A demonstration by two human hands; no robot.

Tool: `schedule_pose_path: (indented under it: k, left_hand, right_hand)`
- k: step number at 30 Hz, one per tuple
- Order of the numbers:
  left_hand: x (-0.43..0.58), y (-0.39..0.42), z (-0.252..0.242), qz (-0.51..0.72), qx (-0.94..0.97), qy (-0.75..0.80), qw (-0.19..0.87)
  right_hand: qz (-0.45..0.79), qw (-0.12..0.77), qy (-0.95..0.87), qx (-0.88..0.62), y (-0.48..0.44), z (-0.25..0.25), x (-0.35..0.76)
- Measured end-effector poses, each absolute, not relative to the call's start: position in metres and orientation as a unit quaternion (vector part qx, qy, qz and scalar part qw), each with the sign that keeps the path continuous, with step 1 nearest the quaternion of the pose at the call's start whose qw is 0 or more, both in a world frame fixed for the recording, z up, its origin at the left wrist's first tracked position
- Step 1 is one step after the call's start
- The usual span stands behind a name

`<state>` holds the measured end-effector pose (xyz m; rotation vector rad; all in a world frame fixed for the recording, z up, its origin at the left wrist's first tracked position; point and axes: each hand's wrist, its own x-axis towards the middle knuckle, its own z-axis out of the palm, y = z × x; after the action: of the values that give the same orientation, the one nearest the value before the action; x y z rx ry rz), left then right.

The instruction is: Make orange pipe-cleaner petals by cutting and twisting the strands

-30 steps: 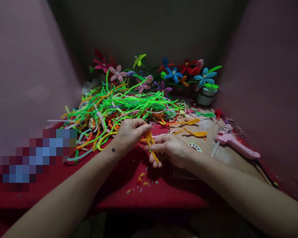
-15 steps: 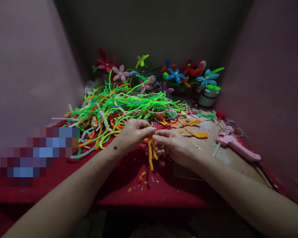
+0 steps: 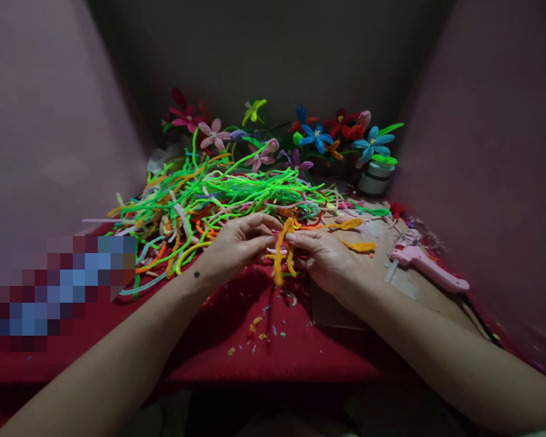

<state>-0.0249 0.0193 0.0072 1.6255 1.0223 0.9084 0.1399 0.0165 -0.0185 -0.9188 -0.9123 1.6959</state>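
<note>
The left hand [image 3: 234, 246] and the right hand [image 3: 327, 258] met over the red cloth [image 3: 300, 355] covering the worktop. Both sets of fingers were pressed together on one orange pipe cleaner [image 3: 279, 261]. The left fingers [image 3: 264, 240] pinched it from one side, and the right fingers [image 3: 296, 237] held its bent top from the other. Its folded lengths hung down between the fingertips, just above the cloth.

Beyond the left fingers lay a tangled pile of pipe cleaners [image 3: 218, 194], mostly green, touching the knuckles. Just past the right fingers two shaped orange pieces [image 3: 348, 224] lay on a sheet of cardboard [image 3: 391, 285]. Farther out on that side was a pink glue gun [image 3: 425, 268]. Below the fingers small cut scraps [image 3: 255, 331] dotted the cloth. Well beyond both hands stood finished pipe cleaner flowers [image 3: 317, 137] and a white jar [image 3: 375, 178].
</note>
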Motion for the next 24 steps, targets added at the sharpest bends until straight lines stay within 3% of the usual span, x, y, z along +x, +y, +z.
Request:
schedule_pose_path:
  k: [3,9,13,19,24]
  left_hand:
    - [-0.025,0.019,0.002,0.404,0.716,0.373,0.43]
    - [-0.024,0.011,0.0,0.404,0.827,0.338,0.196]
    - [-0.023,0.007,0.001,0.415,0.835,0.33,0.146]
    - [-0.019,0.01,0.001,0.435,0.819,0.341,0.152]
    - [-0.016,0.012,0.0,0.41,0.693,0.447,0.389]
  right_hand:
    - [0.704,0.481,-0.369,-0.37,0.019,-0.019,0.141]
    - [0.688,0.499,-0.356,-0.388,0.021,-0.019,0.141]
    - [0.686,0.506,-0.349,-0.39,0.02,-0.017,0.141]
    - [0.67,0.511,-0.358,-0.402,0.019,-0.017,0.14]
    - [0.661,0.506,-0.384,-0.4,0.016,-0.018,0.139]
